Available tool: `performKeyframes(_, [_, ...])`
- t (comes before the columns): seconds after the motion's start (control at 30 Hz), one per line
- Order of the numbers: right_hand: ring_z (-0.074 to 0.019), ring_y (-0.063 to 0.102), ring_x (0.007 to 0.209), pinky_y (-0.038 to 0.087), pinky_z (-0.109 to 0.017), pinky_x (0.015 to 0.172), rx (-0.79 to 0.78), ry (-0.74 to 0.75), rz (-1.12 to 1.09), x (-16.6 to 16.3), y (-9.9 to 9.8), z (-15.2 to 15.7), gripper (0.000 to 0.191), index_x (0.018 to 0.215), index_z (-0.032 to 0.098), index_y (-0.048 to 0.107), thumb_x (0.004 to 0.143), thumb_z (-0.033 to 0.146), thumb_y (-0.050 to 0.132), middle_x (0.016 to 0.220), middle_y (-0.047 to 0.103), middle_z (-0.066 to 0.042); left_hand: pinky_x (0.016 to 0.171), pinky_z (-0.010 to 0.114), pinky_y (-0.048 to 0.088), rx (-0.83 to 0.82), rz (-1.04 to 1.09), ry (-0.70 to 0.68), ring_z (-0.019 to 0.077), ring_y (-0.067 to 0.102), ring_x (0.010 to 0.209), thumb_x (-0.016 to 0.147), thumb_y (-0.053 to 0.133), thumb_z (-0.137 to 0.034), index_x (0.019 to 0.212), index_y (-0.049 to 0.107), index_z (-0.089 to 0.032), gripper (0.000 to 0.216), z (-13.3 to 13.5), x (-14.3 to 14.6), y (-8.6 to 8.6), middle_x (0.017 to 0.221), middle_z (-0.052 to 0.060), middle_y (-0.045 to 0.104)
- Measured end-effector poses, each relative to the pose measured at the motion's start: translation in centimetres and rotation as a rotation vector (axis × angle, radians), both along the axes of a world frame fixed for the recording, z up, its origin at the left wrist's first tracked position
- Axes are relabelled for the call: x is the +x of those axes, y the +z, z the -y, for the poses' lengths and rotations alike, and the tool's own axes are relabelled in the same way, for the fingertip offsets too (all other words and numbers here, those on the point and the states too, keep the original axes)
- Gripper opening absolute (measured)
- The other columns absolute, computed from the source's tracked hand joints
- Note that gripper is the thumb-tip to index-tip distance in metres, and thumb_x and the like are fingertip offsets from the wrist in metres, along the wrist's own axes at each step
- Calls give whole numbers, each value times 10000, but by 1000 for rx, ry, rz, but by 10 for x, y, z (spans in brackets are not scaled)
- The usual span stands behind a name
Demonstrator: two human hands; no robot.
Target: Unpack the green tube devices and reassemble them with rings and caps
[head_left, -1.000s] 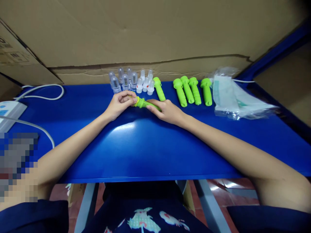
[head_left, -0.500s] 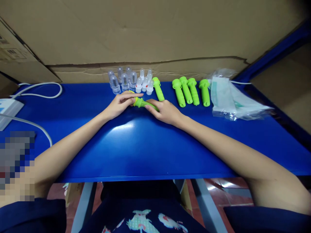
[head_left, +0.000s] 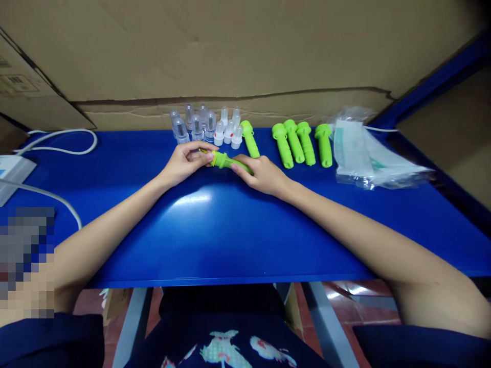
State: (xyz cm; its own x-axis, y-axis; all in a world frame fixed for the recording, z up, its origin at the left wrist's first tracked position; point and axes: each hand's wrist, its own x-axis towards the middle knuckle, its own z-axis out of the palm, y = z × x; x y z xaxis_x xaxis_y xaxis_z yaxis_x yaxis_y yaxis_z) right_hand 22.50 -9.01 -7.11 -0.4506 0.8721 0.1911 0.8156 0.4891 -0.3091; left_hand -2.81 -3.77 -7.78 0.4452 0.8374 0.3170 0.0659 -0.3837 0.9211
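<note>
Both hands meet over the blue table around a green plastic flashlight-shaped handle (head_left: 221,160), tilted with its wide end to the left. My right hand (head_left: 262,175) is wrapped round its narrow end. At the wide end, my left hand (head_left: 187,160) pinches a yellow ring (head_left: 214,157), with thumb and fingers closed at its edge; the fingers partly cover this end. Just beyond the hands lies another green handle (head_left: 250,139). Behind my left hand stand several clear threaded domes (head_left: 197,128), and beside them several small clear bulbs with white bases (head_left: 229,132).
Further right lie several green handles (head_left: 294,144) and a clear plastic bag (head_left: 362,148) of white-and-green packets. A white power strip (head_left: 15,176) with cables is at the left, near a pixelated patch. A cardboard wall (head_left: 245,51) closes off the back.
My left fingers have drawn back and curled at the yellow ring, showing more of the handle's wide end. The right hand keeps its grip with little movement.
</note>
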Motion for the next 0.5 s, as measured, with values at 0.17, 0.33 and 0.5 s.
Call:
performKeyframes(0.17, [-265, 747, 828, 427, -311, 682, -1, -7, 6, -1, 1, 1, 520, 1314, 141, 706, 1116, 488, 373, 1009, 798, -130, 826, 295, 670, -33, 29, 5, 162, 767, 812, 749, 895, -624, 1102, 796, -163, 589, 0, 0, 1, 1081, 91, 806])
performKeyframes(0.33, [-245, 728, 783, 420, -301, 669, -6, -23, 34, -2, 3, 1, 511, 1315, 139, 693, 1123, 485, 370, 955, 789, -120, 820, 323, 692, -43, 78, 38, 176, 776, 779, 698, 943, -601, 1045, 761, -148, 598, -2, 0, -2, 987, 79, 800])
performKeyframes(0.5, [-255, 740, 797, 429, -308, 665, 9, -35, 73, -2, 3, 3, 505, 1355, 138, 679, 1125, 473, 379, 985, 796, -125, 883, 331, 688, -46, 53, 42, 195, 789, 852, 693, 942, -612, 1022, 767, -142, 600, 0, 0, -1, 1002, 91, 805])
